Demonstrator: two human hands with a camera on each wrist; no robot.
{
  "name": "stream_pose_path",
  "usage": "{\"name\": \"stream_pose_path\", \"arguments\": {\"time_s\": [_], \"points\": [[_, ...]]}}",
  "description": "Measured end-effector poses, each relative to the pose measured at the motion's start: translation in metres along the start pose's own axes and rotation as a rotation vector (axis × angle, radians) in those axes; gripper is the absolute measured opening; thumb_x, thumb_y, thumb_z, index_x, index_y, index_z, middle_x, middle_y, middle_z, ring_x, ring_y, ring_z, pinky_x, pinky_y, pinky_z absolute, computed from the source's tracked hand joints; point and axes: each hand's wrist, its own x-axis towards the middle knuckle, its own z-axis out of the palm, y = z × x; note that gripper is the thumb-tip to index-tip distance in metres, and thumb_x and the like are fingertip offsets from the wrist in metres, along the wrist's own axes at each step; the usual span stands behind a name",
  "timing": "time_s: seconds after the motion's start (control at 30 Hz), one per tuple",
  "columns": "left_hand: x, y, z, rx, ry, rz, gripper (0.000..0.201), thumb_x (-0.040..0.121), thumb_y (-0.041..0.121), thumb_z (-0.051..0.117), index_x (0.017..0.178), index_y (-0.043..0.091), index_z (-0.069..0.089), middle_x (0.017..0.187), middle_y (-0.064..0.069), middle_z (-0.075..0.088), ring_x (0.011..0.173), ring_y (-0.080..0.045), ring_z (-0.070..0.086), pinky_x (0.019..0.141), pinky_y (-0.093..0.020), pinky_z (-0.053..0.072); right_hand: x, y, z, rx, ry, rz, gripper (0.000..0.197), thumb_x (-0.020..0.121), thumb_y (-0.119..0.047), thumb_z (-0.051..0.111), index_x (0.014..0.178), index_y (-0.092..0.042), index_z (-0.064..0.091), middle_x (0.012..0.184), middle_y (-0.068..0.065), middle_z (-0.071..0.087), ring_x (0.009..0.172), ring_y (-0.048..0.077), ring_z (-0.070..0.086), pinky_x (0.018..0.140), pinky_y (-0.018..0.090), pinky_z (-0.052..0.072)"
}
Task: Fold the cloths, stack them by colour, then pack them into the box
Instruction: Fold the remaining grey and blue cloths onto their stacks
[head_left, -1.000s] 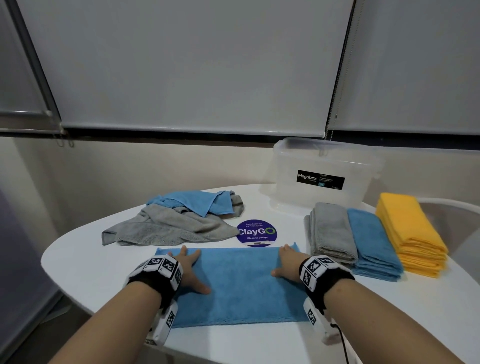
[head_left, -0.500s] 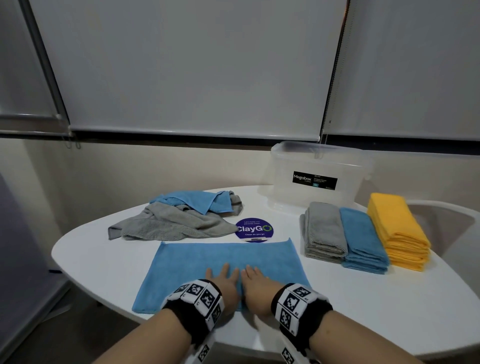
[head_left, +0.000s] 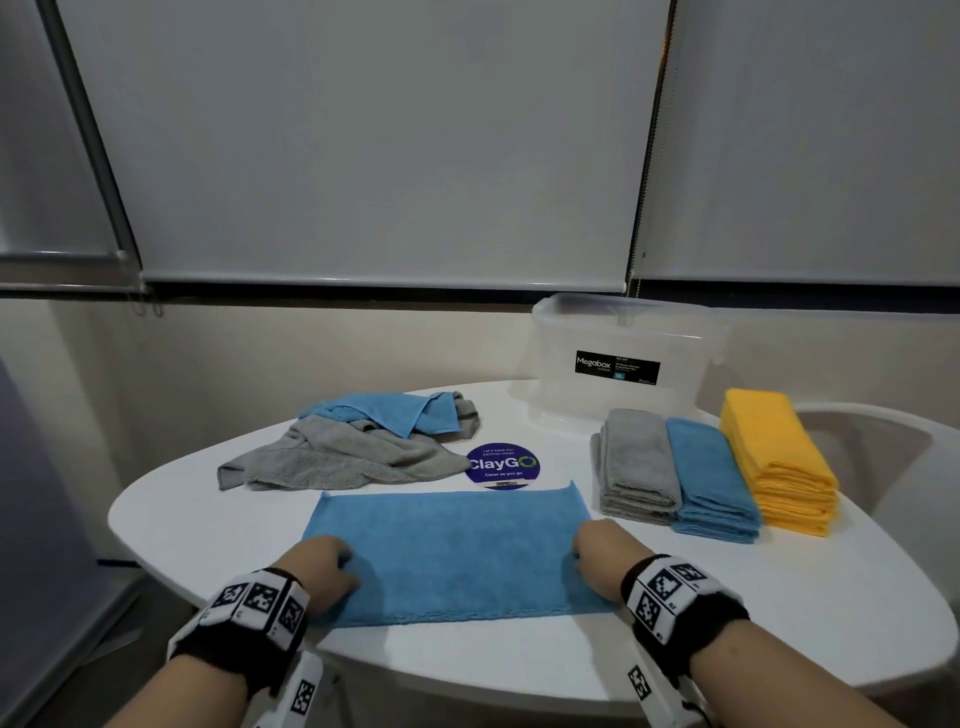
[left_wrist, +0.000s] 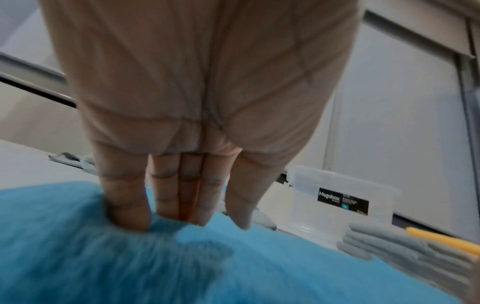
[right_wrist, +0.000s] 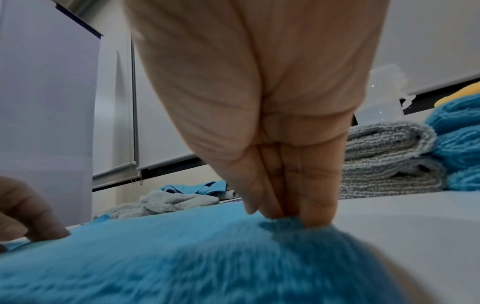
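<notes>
A blue cloth (head_left: 447, 556) lies spread flat on the white table (head_left: 171, 525) in front of me. My left hand (head_left: 324, 564) is at its left short edge and my right hand (head_left: 597, 551) at its right short edge. In the left wrist view the left hand (left_wrist: 197, 224) sinks its fingertips into the blue cloth (left_wrist: 130, 267) with the thumb on top. In the right wrist view the right hand (right_wrist: 280, 216) pinches a raised edge of the blue cloth (right_wrist: 182, 257). Folded grey (head_left: 636, 467), blue (head_left: 711, 478) and yellow (head_left: 774, 457) stacks stand to the right. The clear plastic box (head_left: 623, 364) is behind them.
A loose heap of grey cloth (head_left: 343, 457) with a blue cloth (head_left: 384, 410) on top lies at the back left. A round purple sticker (head_left: 503, 464) marks the table's middle. A white chair (head_left: 883, 441) stands at the right.
Half a second ago both hands lay flat together at the near middle of the blue cloth. They have slid apart to its left and right short edges and taken hold there.
</notes>
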Motion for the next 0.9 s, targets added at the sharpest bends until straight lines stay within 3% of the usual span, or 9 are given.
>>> {"name": "stream_pose_path", "arguments": {"time_s": [0.1,0.17,0.23,0.37,0.47,0.63,0.8,0.87,0.9], "points": [[0.004,-0.001,-0.006,-0.104,-0.009,-0.048,0.020,0.083,0.030,0.065,0.098,0.019,0.072,0.101,0.003,0.070,0.094,-0.013,0.062,0.082,-0.021,0.048,-0.003,0.003,-0.007,-0.078,0.017,0.034,0.030,0.095,-0.002,0.039,0.117,0.000,0.059,0.124,0.017,0.060,0.114,0.029,0.057,0.078,0.029,0.037],[0.005,0.001,-0.013,-0.154,-0.034,-0.066,0.012,0.082,0.027,0.068,0.087,0.017,0.074,0.086,0.002,0.069,0.077,-0.012,0.061,0.067,-0.018,0.048,-0.002,0.009,-0.005,-0.062,0.033,0.081,0.030,0.094,-0.003,0.041,0.119,0.000,0.057,0.127,0.017,0.058,0.118,0.028,0.055,0.090,0.032,0.043],[0.009,0.001,-0.018,-0.168,-0.034,-0.131,0.010,0.080,0.024,0.070,0.078,0.015,0.070,0.079,-0.002,0.068,0.065,-0.014,0.060,0.055,-0.018,0.047,-0.003,0.018,-0.005,-0.020,0.050,0.130,0.029,0.092,-0.008,0.047,0.118,0.000,0.057,0.126,0.016,0.058,0.117,0.029,0.056,0.091,0.032,0.046],[0.015,-0.001,-0.018,-0.030,0.015,-0.267,0.017,0.075,0.031,0.066,0.075,0.016,0.057,0.096,-0.003,0.069,0.078,-0.018,0.060,0.062,-0.023,0.044,-0.006,0.036,-0.008,0.102,0.031,0.267,0.036,0.084,-0.023,0.064,0.115,-0.005,0.058,0.119,0.010,0.062,0.106,0.022,0.062,0.077,0.027,0.048],[0.007,0.006,-0.017,0.018,0.019,-0.324,0.022,0.079,0.033,0.065,0.092,0.016,0.060,0.102,-0.001,0.067,0.086,-0.019,0.062,0.067,-0.023,0.043,-0.009,0.045,-0.007,0.225,-0.005,0.343,0.045,0.079,-0.035,0.072,0.113,-0.008,0.057,0.115,0.007,0.063,0.095,0.019,0.060,0.068,0.023,0.043],[0.024,-0.002,-0.011,-0.034,-0.069,-0.338,0.046,0.061,0.045,0.071,0.094,0.014,0.066,0.090,-0.001,0.068,0.082,-0.020,0.064,0.068,-0.023,0.047,-0.009,0.045,-0.003,0.361,-0.045,0.349,0.040,0.081,-0.024,0.070,0.113,-0.004,0.057,0.110,0.009,0.065,0.096,0.020,0.062,0.068,0.024,0.045],[0.016,0.000,-0.018,-0.091,-0.093,-0.289,0.040,0.065,0.036,0.065,0.098,0.013,0.068,0.100,-0.002,0.069,0.090,-0.018,0.065,0.077,-0.023,0.052,-0.013,0.037,-0.007,0.353,-0.044,0.269,0.007,0.086,-0.016,0.058,0.091,-0.012,0.055,0.104,0.006,0.062,0.106,0.023,0.063,0.069,0.023,0.043],[0.019,-0.003,-0.020,-0.179,-0.120,-0.272,0.037,0.065,0.038,0.071,0.094,0.014,0.068,0.096,-0.002,0.068,0.085,-0.017,0.064,0.074,-0.022,0.051,-0.013,0.036,-0.010,0.342,-0.029,0.250,0.005,0.088,-0.013,0.055,0.083,-0.013,0.054,0.096,0.007,0.061,0.103,0.023,0.063,0.067,0.023,0.041],[0.016,-0.003,-0.023,-0.237,-0.124,-0.259,0.032,0.065,0.036,0.073,0.087,0.014,0.066,0.089,-0.003,0.067,0.078,-0.017,0.062,0.070,-0.022,0.049,-0.012,0.037,-0.012,0.365,-0.022,0.249,0.013,0.085,-0.012,0.056,0.073,-0.012,0.052,0.086,0.005,0.060,0.093,0.022,0.064,0.062,0.023,0.041]]}}
